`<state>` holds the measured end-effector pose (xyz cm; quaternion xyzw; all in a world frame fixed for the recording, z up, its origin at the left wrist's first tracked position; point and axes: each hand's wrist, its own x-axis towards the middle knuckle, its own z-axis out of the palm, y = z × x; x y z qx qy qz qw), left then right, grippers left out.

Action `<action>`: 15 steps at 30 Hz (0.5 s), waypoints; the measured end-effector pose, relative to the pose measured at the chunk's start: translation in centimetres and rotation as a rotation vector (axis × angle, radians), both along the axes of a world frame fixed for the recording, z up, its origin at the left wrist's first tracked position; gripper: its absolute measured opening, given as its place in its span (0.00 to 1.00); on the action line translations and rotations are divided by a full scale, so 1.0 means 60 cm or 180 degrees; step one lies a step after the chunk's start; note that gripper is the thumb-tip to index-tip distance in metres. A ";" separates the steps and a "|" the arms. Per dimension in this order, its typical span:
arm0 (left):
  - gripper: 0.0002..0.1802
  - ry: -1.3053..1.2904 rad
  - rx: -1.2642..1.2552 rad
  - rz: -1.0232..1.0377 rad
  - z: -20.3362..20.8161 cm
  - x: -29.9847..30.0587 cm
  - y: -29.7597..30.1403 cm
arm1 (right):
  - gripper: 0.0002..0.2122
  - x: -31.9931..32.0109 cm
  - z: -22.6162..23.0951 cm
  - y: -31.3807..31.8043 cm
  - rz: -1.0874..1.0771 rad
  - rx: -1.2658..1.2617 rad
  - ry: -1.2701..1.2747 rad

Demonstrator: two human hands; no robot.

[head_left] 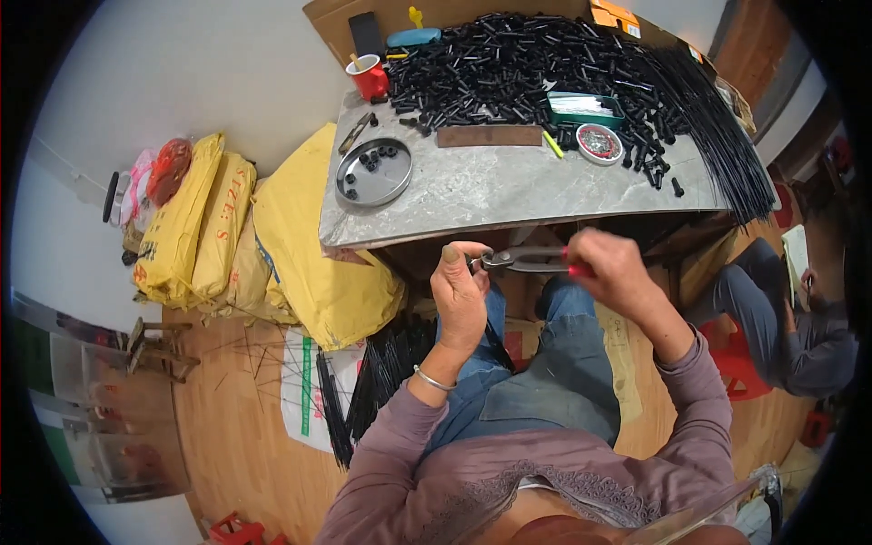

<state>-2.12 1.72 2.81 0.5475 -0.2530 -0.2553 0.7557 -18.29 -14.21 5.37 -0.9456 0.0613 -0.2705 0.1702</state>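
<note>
My right hand point(616, 269) is wrapped around the red-tipped handles of a pair of metal pliers point(498, 260), held level above my lap near the table's front edge. The jaws point left and meet my left hand point(460, 295). Its thumb and fingers pinch a small dark piece right at the jaws; the fingers partly cover it, so its exact kind is unclear. Both forearms come up from below, and a bracelet point(434, 378) circles my left wrist.
A grey table point(436, 195) bears a heap of short black parts point(509, 68), long black rods point(713, 127), a round metal tray point(404, 189), a red mug point(371, 82), a green box point(586, 118) and a small bowl point(599, 145). Yellow sacks point(318, 263) stand left. Another person point(763, 300) sits right.
</note>
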 end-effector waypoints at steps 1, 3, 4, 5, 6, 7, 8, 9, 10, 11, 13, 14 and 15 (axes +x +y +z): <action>0.26 -0.0027 0.0118 0.0037 0.000 -0.001 0.001 | 0.13 -0.010 0.004 0.017 0.0020 0.0539 0.0277; 0.18 -0.0728 0.0356 0.0261 -0.026 0.013 -0.001 | 0.11 -0.014 0.017 0.071 -0.0034 0.3983 0.1644; 0.19 -0.0819 0.0468 0.0203 -0.014 0.006 -0.004 | 0.10 -0.029 -0.025 0.086 0.0256 0.4842 0.1867; 0.20 -0.1280 0.0309 0.0409 -0.014 0.004 -0.003 | 0.09 -0.034 -0.013 0.107 0.0596 0.5410 0.1887; 0.23 -0.1116 0.0466 0.0317 -0.015 0.000 0.005 | 0.09 -0.046 -0.053 0.113 0.1556 0.6422 0.1588; 0.26 -0.0566 0.0790 0.0085 -0.005 -0.005 0.018 | 0.09 -0.050 -0.034 0.102 0.1504 0.6368 0.1491; 0.28 -0.0787 0.0645 0.0060 -0.014 -0.004 0.017 | 0.09 -0.046 -0.007 0.090 0.1307 0.5507 0.2106; 0.31 -0.1005 0.0501 0.0048 -0.023 -0.003 0.013 | 0.09 -0.046 0.012 0.082 0.1090 0.4618 0.2663; 0.31 -0.1027 0.0436 -0.0005 -0.017 -0.004 0.009 | 0.08 -0.053 0.024 0.078 0.0967 0.3567 0.2407; 0.34 -0.0833 0.0391 -0.0303 -0.007 -0.004 0.011 | 0.08 -0.055 0.012 0.075 0.0936 0.3538 0.2366; 0.41 -0.0532 0.0344 -0.0593 0.013 -0.003 0.017 | 0.09 -0.053 -0.012 0.068 0.0557 0.1977 0.0491; 0.41 -0.0394 0.0228 -0.0674 0.004 0.007 0.021 | 0.10 -0.059 -0.001 0.060 0.0716 0.2108 0.0655; 0.42 -0.0255 0.0119 -0.0754 -0.005 0.015 0.023 | 0.10 -0.061 0.008 0.064 0.0713 0.2080 0.0652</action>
